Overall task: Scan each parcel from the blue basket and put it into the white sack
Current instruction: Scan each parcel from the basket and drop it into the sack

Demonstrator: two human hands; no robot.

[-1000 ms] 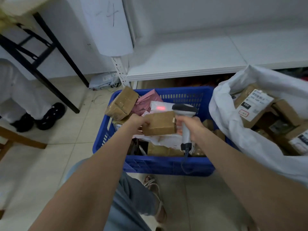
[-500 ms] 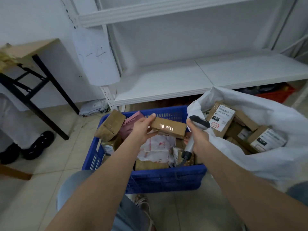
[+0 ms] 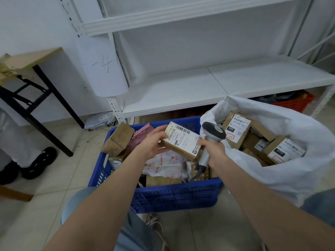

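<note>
Cardboard parcel (image 3: pixel 178 150), rectangular, smooth white label (image 3: pixel 184 137) upward.

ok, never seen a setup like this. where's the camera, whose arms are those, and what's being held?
There is no robot here. A single wide-angle camera sits on a person's head and looks forward and down, so the two bare arms are the wearer's own.

The left hand grips a small brown parcel, label side up with its barcode showing. The right hand holds a handheld scanner by its handle, with the scanner's head close to the parcel's right end.

Below the hands, a blue basket stands on the tiled floor with more parcels and bags in it. To its right is an open white sack that holds several labelled boxes. Behind both is a white shelf.
</note>
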